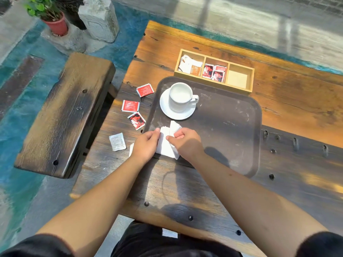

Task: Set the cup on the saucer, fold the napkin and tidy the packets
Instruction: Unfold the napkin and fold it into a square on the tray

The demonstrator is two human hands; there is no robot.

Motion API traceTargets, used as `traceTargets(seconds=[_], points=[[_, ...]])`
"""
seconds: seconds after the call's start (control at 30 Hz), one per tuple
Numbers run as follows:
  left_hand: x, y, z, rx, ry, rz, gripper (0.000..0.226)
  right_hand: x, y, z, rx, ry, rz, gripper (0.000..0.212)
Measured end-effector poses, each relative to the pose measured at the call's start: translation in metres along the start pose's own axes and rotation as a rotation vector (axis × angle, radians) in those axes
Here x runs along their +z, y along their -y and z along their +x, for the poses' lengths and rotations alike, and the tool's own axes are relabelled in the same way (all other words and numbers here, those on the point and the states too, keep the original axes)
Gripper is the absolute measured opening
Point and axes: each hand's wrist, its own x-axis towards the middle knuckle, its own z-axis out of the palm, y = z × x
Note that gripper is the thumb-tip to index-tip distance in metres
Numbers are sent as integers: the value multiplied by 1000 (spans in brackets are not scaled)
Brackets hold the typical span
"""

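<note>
A white cup [180, 95] stands upright on a white saucer [178, 113] at the far left of a dark tray [232, 127]. A white paper napkin [166, 145] lies partly folded over the tray's near-left corner. My left hand [145, 145] pinches its left edge and my right hand [186, 142] pinches its top right corner. Three red packets [145, 89] [130, 106] [137, 120] and a white packet [117, 141] lie loose on the table left of the tray.
A wooden box with three compartments [214, 71] stands behind the tray; its left and middle sections hold packets, its right one a pale sheet. A wooden bench [65, 115] sits left of the table [297, 101]. A potted plant [53, 17] and stone block [100, 19] stand beyond.
</note>
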Motion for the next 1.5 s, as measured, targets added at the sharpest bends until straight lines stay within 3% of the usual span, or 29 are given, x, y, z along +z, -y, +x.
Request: traceTargets(seconds=[0.23,0.33,0.47,0.53,0.6,0.7,0.8,1.0,1.13,1.33,1.5], points=[[-4,-7,-2,-89,65,28,66,20,3,-8,-32,67,-61,21],[-4,-6,0,-115,44,101,47,24,-2,-17,-51,116,-58,26],[-6,0,5,-105,-4,244,22,18,-11,-20,-54,224,-46,18],[-6,-1,8,-87,-13,301,12,11,-17,-15,-110,226,-142,26],[-5,-3,10,-61,-28,357,15,4,-25,-8,-180,173,-299,36],[-1,-7,13,-24,6,412,15,-5,-33,3,-172,101,-348,61],[5,-10,15,18,59,432,15,-12,-34,18,-60,154,-184,68],[12,-15,16,79,97,447,12,-20,-36,39,91,106,87,25],[14,-16,13,34,55,290,13,-30,-34,39,234,158,328,19],[22,-22,-2,-76,-46,155,51,-48,-50,17,408,177,661,23],[44,-28,-14,-266,197,45,78,-47,-72,-5,466,190,911,42]])
